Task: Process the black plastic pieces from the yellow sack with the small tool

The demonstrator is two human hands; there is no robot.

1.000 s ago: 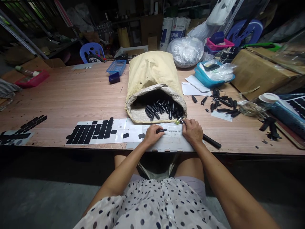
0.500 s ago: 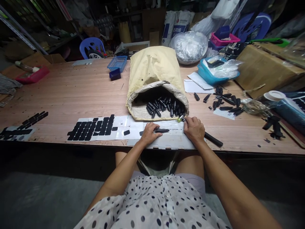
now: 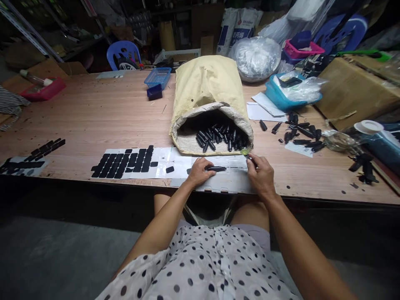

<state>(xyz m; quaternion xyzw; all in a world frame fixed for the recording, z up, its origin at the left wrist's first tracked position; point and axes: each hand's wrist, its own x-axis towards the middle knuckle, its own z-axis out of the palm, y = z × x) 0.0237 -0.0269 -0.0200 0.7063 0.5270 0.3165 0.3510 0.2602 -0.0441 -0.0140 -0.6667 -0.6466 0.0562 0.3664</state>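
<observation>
My left hand (image 3: 200,171) rests at the near edge of the table, its thumb and fingers closed around the end of a slim black plastic piece (image 3: 218,168). That piece lies on a grey-white board (image 3: 225,183). To its right, my right hand (image 3: 260,171) is closed around a hammer with a small yellow-green head (image 3: 244,152); its handle is hidden by the hand and forearm. Just beyond both hands, a cream sack (image 3: 208,79) lies with its mouth towards me, many glossy black parts (image 3: 215,137) inside it.
Flat black pads (image 3: 121,162) lie in rows on white sheets at left. Loose black parts (image 3: 303,131) are scattered on the right, near a teal basin (image 3: 287,100) and a cardboard box (image 3: 353,91). Blue baskets (image 3: 158,78) and a clear bag (image 3: 256,58) stand farther back.
The hammer has turned in my right hand: its black handle, which stuck out to the right, no longer shows. My left hand stays on the black piece. The whole view has shifted slightly.
</observation>
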